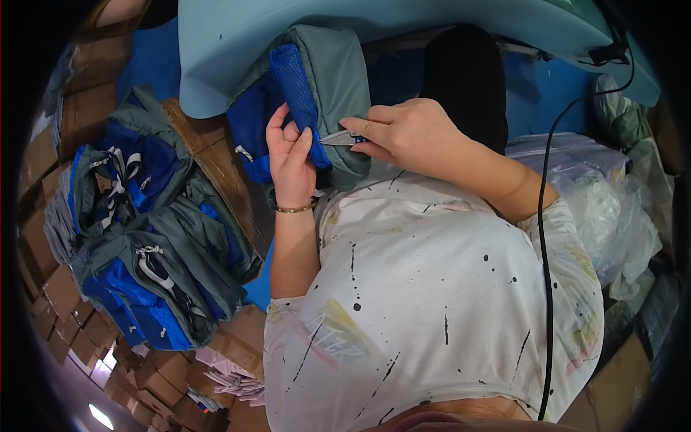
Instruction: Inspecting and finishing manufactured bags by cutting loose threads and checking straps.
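A grey-green and blue bag (pixel 338 79) with a blue mesh pocket (pixel 288 75) rests in front of me against the edge of a pale blue surface. My left hand (pixel 291 155) pinches the blue fabric at the pocket's lower edge, thumb on top. My right hand (pixel 410 137) grips small metal snips (pixel 335 140), whose pointed blades touch the seam beside my left thumb.
More blue and grey-green bags (pixel 119 277) are piled on cardboard at the left, near stacked boxes (pixel 155 374). The pale blue table edge (pixel 504 21) runs across the top. A black cable (pixel 548 288) hangs at the right, near clear plastic bags (pixel 612 230).
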`<state>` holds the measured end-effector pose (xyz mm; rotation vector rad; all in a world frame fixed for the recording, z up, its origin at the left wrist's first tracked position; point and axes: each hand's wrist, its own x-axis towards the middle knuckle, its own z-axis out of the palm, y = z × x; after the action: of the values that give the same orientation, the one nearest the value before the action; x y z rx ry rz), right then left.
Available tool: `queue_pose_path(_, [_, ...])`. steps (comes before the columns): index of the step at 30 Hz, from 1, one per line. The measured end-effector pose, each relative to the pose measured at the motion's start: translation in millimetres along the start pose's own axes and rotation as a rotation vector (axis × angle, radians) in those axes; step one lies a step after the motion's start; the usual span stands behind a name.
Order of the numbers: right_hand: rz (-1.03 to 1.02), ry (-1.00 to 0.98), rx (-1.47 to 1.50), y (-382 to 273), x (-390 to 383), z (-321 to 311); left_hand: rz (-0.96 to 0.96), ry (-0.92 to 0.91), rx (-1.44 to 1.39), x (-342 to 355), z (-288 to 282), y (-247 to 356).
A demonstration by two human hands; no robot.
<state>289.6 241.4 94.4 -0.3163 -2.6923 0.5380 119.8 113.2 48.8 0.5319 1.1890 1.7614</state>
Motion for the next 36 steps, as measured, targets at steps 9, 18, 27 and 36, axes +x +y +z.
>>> queue_pose_path(9, [-0.008,0.013,-0.007,2.6,-4.6,-3.4,-0.010,-0.006,-0.005,-1.9,4.5,-1.7])
queue_pose_path(18, [0.011,0.049,0.074,5.9,-7.0,1.0,-0.022,0.019,0.012,-0.1,7.0,-0.6])
queue_pose_path(27, [0.646,0.293,1.118,38.0,-4.1,22.6,0.013,0.012,0.132,-4.3,6.4,-4.7])
queue_pose_path(36, [0.542,0.317,0.718,52.6,6.1,14.5,0.326,0.006,0.694,-14.0,12.7,-10.8])
